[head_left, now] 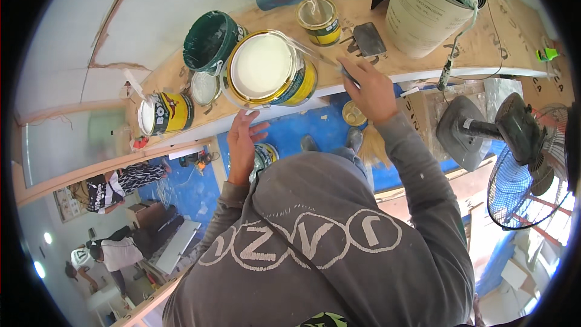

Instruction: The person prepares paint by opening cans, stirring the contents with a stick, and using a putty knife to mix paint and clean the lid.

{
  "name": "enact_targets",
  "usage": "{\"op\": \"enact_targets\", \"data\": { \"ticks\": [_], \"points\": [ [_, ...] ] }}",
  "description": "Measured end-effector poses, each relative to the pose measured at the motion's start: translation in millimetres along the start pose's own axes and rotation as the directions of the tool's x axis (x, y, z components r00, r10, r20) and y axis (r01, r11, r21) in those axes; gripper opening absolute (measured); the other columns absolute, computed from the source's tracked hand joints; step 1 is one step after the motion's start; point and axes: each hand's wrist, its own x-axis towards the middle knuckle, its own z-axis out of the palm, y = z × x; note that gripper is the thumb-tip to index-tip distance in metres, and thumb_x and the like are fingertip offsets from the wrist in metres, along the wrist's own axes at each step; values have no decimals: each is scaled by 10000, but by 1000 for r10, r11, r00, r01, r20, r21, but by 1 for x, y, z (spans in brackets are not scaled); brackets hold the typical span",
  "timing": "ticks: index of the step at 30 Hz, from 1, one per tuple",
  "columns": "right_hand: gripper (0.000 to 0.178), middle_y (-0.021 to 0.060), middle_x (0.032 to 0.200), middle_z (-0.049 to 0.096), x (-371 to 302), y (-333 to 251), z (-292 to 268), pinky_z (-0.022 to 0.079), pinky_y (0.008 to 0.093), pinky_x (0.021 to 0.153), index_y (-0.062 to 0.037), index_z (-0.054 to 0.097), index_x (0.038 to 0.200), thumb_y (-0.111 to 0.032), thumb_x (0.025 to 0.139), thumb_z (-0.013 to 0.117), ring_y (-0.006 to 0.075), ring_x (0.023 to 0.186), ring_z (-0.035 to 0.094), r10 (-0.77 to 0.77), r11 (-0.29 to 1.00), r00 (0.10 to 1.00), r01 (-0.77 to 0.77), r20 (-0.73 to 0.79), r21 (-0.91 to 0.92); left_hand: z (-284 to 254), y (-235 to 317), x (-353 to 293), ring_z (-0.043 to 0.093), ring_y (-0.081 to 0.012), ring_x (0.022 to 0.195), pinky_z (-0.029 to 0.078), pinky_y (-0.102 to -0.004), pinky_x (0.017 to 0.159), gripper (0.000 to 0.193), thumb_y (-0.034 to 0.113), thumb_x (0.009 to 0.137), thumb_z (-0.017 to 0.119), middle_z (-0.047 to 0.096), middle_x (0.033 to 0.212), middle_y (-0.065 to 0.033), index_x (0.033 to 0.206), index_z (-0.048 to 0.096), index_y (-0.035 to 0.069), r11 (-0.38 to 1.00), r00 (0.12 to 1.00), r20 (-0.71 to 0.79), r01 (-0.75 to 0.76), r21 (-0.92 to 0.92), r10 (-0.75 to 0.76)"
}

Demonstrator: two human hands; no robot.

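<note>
A large yellow-and-dark paint can (301, 85) full of white paint (261, 65) stands near the front edge of the counter. My right hand (370, 89) is closed around the dark handle of a slim tool (315, 53). Its thin, pale shaft slants left to the can's rim; I cannot make out its exact kind. My left hand (243, 142) is at the can's near side, fingers apart, with the fingertips close to its lower edge. Whether they touch it, I cannot tell.
Around the can stand a dark green bucket (209, 42), a paint-smeared lid (206, 88), a smaller paint can (172, 113) and another can (327, 29) holding a stick. Rightward are a dark flat block (369, 39), a tall roll (423, 15), a paint roller (448, 63) and a fan (523, 163). People work lower left.
</note>
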Motion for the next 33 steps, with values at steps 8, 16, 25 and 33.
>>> {"op": "enact_targets", "data": {
  "ticks": [8,16,25,33],
  "points": [
    [428,137,921,649,52,-22,-5,526,408,717,-108,654,1332,-172,913,716,319,833,648,30,967,970,34,-242,254,0,-1,-5,722,-265,1025,600,-338,803,539,345,1108,440,623,1366,-195,1540,419,24,999,999,-24,-24,-45,23],
    [379,186,1023,691,-45,37,-6,528,379,780,38,635,1284,-191,985,675,288,860,666,362,915,864,-257,-350,312,-2,-5,-12,717,-271,1038,605,-341,808,548,346,1107,432,609,1379,-208,1526,417,-6,998,997,-64,-33,-52,30],
    [332,45,711,607,-60,6,-19,467,284,559,7,646,1230,-263,1041,607,131,590,578,496,405,789,-580,363,707,5,3,-1,720,-300,1032,612,-363,799,570,369,1108,405,596,1383,-238,1525,396,-20,997,999,-28,32,-70,-34],
    [429,29,678,570,-49,44,-37,415,277,466,-35,649,1160,-426,1088,488,118,506,495,20,255,591,-783,806,568,12,9,-3,724,-313,1027,616,-363,790,590,410,1107,376,613,1354,-251,1507,411,-22,996,997,-39,63,-58,-65]
  ]
}}
